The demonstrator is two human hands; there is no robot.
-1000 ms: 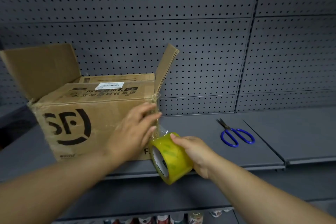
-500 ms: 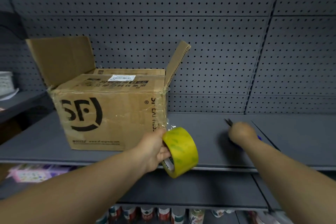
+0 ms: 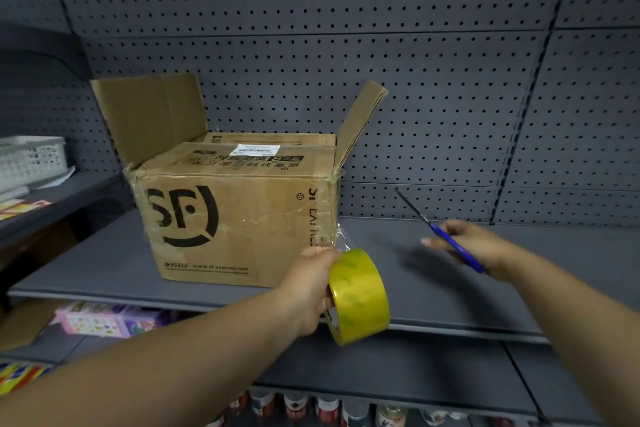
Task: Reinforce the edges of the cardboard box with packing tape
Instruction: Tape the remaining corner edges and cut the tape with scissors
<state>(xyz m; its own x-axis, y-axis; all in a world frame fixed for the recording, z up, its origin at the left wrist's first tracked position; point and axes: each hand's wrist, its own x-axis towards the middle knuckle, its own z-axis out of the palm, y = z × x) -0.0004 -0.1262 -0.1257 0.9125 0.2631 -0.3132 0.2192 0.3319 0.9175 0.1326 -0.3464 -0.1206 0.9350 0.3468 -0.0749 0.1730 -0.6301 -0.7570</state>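
Scissors (image 3: 453,245) now aloft; box (image 3: 235,218) flaps up

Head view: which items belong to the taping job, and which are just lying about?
Job: cardboard box, tape roll in left hand, scissors in right hand.
Lying about: white basket, pink package, cans on the lower shelf.

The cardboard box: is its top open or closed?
Partly open: the cardboard box has two side flaps standing up; two others lie flat.
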